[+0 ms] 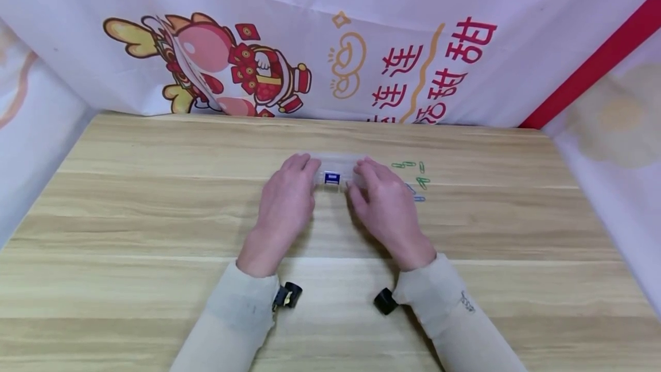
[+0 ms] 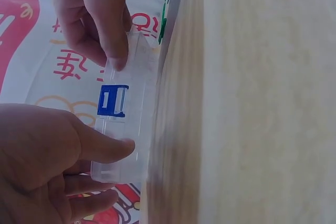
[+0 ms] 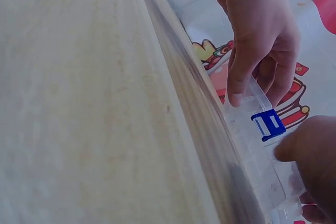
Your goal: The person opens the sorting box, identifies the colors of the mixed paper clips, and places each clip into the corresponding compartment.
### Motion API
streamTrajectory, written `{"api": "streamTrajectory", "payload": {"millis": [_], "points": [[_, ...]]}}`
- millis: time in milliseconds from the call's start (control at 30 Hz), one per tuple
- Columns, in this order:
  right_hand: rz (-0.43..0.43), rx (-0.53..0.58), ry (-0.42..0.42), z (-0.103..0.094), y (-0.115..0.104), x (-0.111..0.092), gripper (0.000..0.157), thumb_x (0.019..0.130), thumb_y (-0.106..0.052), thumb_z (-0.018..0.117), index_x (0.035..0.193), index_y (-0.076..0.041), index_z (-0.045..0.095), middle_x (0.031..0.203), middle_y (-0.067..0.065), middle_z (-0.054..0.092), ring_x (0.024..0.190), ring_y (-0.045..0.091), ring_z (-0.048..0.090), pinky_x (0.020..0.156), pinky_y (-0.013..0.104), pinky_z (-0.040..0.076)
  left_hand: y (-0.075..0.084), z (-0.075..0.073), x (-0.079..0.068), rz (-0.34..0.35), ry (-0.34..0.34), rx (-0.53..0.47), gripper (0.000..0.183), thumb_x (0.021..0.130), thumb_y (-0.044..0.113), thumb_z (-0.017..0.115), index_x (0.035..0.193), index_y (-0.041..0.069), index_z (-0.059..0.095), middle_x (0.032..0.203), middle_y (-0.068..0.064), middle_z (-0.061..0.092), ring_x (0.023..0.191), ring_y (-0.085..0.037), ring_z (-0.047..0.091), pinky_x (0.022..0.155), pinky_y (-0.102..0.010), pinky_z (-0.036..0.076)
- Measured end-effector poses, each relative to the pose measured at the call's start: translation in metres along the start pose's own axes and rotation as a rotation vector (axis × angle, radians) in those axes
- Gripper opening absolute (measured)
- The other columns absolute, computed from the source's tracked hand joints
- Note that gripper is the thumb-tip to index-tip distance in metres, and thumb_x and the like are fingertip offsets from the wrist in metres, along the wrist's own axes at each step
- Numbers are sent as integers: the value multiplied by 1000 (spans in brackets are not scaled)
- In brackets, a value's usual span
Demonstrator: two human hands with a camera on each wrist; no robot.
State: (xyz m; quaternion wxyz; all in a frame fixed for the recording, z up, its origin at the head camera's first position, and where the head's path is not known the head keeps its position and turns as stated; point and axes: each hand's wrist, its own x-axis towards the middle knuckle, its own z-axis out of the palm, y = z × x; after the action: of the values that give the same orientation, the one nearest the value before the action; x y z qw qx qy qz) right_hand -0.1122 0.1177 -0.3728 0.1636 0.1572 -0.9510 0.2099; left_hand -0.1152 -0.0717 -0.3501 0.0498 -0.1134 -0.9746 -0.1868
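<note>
A small clear plastic box (image 1: 338,161) with a blue latch (image 1: 332,178) on its front is on the wooden table, between both hands. My left hand (image 1: 288,194) grips its left end; in the left wrist view the thumb presses the front wall and the other fingers go round the end and behind. At the opposite end my right hand (image 1: 386,202) holds the box, thumb at the front and fingers over the top. The right wrist view shows the box's see-through walls (image 3: 247,135) and the blue latch (image 3: 268,125) across the front edge.
Just right of my right hand lie several green paper clips (image 1: 422,181) and blue paper clips (image 1: 419,199). A white cloth (image 1: 330,62) with red printed characters and cartoon figures hangs behind the table's back edge. The wooden tabletop (image 1: 155,217) extends to both sides.
</note>
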Motion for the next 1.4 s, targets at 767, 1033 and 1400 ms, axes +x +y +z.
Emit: {"api": "streamTrajectory", "payload": {"millis": [767, 1033, 1400], "points": [[-67, -81, 34, 2, 4, 11, 40, 99, -10, 78, 138, -2, 70, 139, 16, 72, 133, 31, 68, 121, 45, 52, -3, -2, 5, 109, -13, 26, 42, 105, 5, 64, 147, 0, 59, 147, -19, 63, 144, -36, 55, 128, -50, 43], [-37, -86, 17, 3, 5, 10, 42, 100, -10, 77, 140, -3, 68, 143, 15, 70, 137, 31, 66, 122, 46, 51, -2, -2, 6, 89, -37, 12, 46, 105, 5, 65, 150, 1, 56, 151, -20, 60, 148, -36, 52, 127, -51, 45], [-83, -15, 35, 3, 4, 8, 47, 97, -5, 78, 142, -8, 67, 150, 15, 66, 146, 30, 58, 127, 47, 45, -3, -2, 6, 82, -62, 11, 47, 107, 7, 63, 152, 2, 55, 154, -19, 58, 150, -35, 50, 126, -51, 46]]}}
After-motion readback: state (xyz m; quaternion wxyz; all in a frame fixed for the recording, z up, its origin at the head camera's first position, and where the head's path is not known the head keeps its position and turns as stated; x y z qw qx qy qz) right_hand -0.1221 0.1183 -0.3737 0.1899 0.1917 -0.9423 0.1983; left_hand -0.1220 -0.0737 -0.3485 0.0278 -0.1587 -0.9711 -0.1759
